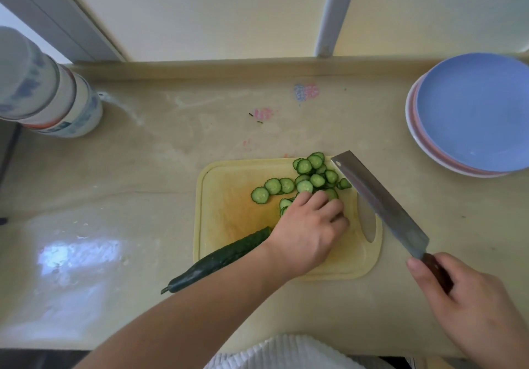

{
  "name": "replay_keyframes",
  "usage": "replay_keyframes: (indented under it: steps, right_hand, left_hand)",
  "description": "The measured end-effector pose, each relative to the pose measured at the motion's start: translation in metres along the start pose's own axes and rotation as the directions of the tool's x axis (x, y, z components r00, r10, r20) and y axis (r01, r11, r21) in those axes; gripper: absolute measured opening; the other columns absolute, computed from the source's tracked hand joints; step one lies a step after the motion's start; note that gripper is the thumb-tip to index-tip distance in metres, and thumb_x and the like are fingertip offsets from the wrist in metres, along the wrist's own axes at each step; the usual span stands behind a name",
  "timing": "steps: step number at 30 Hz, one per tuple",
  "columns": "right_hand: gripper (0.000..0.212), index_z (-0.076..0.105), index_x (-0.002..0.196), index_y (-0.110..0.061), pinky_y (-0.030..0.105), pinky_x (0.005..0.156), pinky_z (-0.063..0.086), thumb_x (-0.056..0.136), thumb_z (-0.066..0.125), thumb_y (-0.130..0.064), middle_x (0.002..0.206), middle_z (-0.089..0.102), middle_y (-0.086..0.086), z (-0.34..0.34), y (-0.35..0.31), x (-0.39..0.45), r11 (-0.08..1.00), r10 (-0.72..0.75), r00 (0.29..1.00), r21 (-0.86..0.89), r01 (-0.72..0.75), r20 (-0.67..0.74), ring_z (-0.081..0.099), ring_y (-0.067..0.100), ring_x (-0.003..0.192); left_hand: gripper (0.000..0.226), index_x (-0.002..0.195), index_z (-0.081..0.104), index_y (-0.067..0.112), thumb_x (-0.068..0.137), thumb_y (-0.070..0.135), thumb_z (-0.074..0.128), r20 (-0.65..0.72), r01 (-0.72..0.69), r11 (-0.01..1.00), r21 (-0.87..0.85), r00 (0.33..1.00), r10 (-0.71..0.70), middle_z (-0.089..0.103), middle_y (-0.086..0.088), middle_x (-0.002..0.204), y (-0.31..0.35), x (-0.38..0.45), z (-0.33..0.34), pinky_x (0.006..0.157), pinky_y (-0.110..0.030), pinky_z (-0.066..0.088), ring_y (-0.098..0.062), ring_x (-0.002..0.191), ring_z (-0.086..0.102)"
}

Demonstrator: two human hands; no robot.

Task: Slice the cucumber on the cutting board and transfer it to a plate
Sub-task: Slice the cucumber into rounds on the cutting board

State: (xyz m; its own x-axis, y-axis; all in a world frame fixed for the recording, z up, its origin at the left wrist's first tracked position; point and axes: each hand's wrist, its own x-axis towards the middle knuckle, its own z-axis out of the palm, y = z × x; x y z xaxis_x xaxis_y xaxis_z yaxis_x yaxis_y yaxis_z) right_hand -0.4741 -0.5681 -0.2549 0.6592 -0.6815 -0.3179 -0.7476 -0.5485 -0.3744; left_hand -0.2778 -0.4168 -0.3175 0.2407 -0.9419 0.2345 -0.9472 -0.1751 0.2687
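Glossy beige worktop (143, 197) | your left hand (309, 231) gathers wet, slippery green cucumber slices (303, 177), fingers curled | right hand (469, 297) grips wooden-handled cleaver (380, 200) | scoop gently.

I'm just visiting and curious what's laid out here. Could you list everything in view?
cucumber slices: many, green, far right part of the board
uncut cucumber: one, dark green, lying over the board's left edge
cutting board: one, yellow, centre of counter
knife: one, steel blade, dark handle, over the board's right side
plates: stack, blue on pink, far right
cups: stack, white and blue, far left
left hand: on the slices
right hand: grips the knife handle
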Motion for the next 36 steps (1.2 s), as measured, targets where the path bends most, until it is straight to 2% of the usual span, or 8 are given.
replay_keyframes:
  steps: [3,5,7,10,13,22,29,36]
  right_hand:
    - [0.060,0.054,0.066,-0.013,0.032,0.045,0.036,0.083,0.045,-0.069,0.050,0.049,0.011,-0.004,-0.008,0.002,0.980,-0.056,0.993,0.198,0.034,0.106,0.042,0.018,0.040]
    - [0.063,0.050,0.068,-0.011,0.038,0.042,0.029,0.079,0.041,-0.072,0.046,0.039,0.007,-0.007,-0.022,0.001,0.926,-0.099,0.966,0.377,0.002,0.237,0.034,0.015,0.041]
    - [0.067,0.048,0.067,-0.012,0.031,0.042,0.027,0.078,0.042,-0.077,0.048,0.039,0.002,-0.004,-0.034,0.004,0.887,-0.152,0.920,0.460,-0.034,0.361,0.034,0.016,0.044]
    - [0.070,0.047,0.069,-0.009,0.024,0.042,0.033,0.078,0.041,-0.078,0.048,0.040,0.001,0.006,-0.058,0.009,0.869,-0.239,0.835,0.492,-0.044,0.496,0.037,0.016,0.043]
    - [0.069,0.045,0.071,-0.005,0.025,0.043,0.034,0.080,0.039,-0.073,0.051,0.039,0.003,0.015,-0.075,0.015,0.866,-0.297,0.761,0.499,-0.040,0.576,0.036,0.018,0.044]
    - [0.068,0.044,0.074,-0.001,0.027,0.039,0.032,0.085,0.036,-0.067,0.052,0.035,0.007,0.036,-0.091,0.023,0.890,-0.275,0.680,0.447,-0.087,0.680,0.033,0.018,0.042]
    - [0.058,0.046,0.069,-0.011,0.027,0.042,0.028,0.089,0.034,-0.064,0.051,0.034,0.005,0.030,-0.082,0.022,0.884,-0.161,0.751,0.432,-0.179,0.641,0.029,0.018,0.040]
    - [0.055,0.039,0.067,-0.016,0.018,0.044,0.029,0.087,0.032,-0.067,0.049,0.032,-0.007,0.040,-0.098,0.003,0.919,-0.213,0.789,0.392,-0.039,0.576,0.029,0.005,0.041]
  left_hand:
    - [0.012,0.092,0.071,0.011,0.084,0.011,0.062,-0.041,0.007,0.998,-0.062,0.999,-0.009,0.064,-0.005,0.094,-0.003,-0.025,-0.021,0.070,-0.038,0.044,-0.027,0.083,0.054]
    - [0.006,0.092,0.071,0.012,0.087,0.014,0.067,-0.083,0.089,0.995,-0.054,0.992,-0.094,0.066,-0.004,0.097,-0.011,-0.051,-0.035,0.073,-0.040,0.049,-0.028,0.087,0.059]
    - [0.009,0.092,0.072,0.013,0.088,0.022,0.072,-0.108,0.210,0.977,-0.022,0.971,-0.211,0.067,-0.002,0.100,-0.023,-0.077,-0.041,0.071,-0.041,0.052,-0.028,0.090,0.062]
    - [0.019,0.097,0.073,0.015,0.094,0.034,0.068,-0.074,0.286,0.958,-0.012,0.955,-0.286,0.068,-0.001,0.105,-0.035,-0.102,-0.043,0.061,-0.038,0.055,-0.025,0.084,0.064]
    - [0.017,0.105,0.072,0.015,0.095,0.029,0.067,-0.054,0.266,0.964,-0.014,0.962,-0.266,0.068,0.000,0.107,-0.036,-0.112,-0.043,0.054,-0.036,0.055,-0.022,0.081,0.065]
    - [0.032,0.117,0.067,0.012,0.086,0.018,0.066,-0.048,0.267,0.964,-0.015,0.962,-0.268,0.065,-0.005,0.115,-0.038,-0.120,-0.037,0.061,-0.033,0.057,-0.023,0.091,0.063]
    - [0.036,0.121,0.064,0.012,0.086,0.017,0.070,-0.085,0.286,0.957,-0.052,0.953,-0.290,0.065,-0.006,0.115,-0.042,-0.109,-0.033,0.067,-0.036,0.059,-0.025,0.092,0.064]
    - [0.026,0.116,0.068,0.014,0.091,0.019,0.065,-0.093,0.281,0.958,-0.054,0.954,-0.285,0.066,-0.002,0.119,-0.041,-0.100,-0.028,0.061,-0.038,0.056,-0.025,0.093,0.064]
